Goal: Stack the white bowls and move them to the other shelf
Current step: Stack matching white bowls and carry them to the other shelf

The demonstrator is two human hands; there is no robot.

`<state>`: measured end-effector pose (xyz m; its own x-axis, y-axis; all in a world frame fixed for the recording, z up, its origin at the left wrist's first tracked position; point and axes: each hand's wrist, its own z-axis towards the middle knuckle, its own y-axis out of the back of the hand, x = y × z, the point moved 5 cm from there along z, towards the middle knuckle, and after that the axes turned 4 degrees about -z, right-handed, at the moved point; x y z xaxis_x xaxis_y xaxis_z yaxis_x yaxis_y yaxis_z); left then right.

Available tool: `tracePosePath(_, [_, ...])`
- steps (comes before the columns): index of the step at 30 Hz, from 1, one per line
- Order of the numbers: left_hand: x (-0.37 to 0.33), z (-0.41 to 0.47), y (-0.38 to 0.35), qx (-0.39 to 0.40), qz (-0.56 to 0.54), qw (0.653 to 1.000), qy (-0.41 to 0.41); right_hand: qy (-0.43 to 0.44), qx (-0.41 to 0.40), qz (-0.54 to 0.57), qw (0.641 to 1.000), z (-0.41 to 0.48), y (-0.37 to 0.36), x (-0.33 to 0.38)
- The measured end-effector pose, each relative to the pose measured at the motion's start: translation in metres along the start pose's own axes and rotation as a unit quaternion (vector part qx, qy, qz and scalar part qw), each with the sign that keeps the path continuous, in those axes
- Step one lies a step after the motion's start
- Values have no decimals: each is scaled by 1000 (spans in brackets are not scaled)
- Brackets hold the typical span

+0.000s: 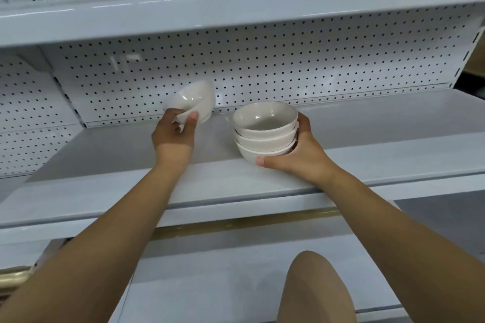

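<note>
A stack of three white bowls [265,131] stands upright on the middle shelf [380,134], near its front edge. My right hand [296,152] wraps around the stack's right side, thumb under the lowest bowl. To the left, my left hand [174,134] grips a tilted pair of nested white bowls [193,101] by the rim, lifted off the shelf with their openings facing toward me and to the left.
A white pegboard back wall [288,65] rises behind the shelf. Another shelf [236,5] runs above, and a lower shelf [210,283] lies below. My knee [312,291] shows at the bottom. A brass-coloured rail [249,223] runs under the middle shelf's edge.
</note>
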<state>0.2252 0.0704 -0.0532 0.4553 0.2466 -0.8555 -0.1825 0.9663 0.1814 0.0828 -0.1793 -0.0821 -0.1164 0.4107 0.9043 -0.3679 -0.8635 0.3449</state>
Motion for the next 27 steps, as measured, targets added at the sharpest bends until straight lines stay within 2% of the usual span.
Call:
tracePosePath(5, [-55, -28, -1, 62, -139, 988, -34, 6, 5, 10, 1000, 1, 0, -1])
tracePosePath(10, [-98, -50, -10, 155, -173, 970, -73, 12, 9, 15, 1000, 1, -1, -1])
tracePosePath(13, [-104, -61, -23, 217, -132, 962, -97, 16, 12, 19, 1000, 1, -1, -1])
tracePosePath(17, [-102, -67, -36, 249, -57, 958, -129, 14, 9, 13, 1000, 0, 0, 0])
tracePosePath(27, [-94, -58, -35, 262, -7, 958, -115, 18, 7, 24, 1000, 3, 0, -5])
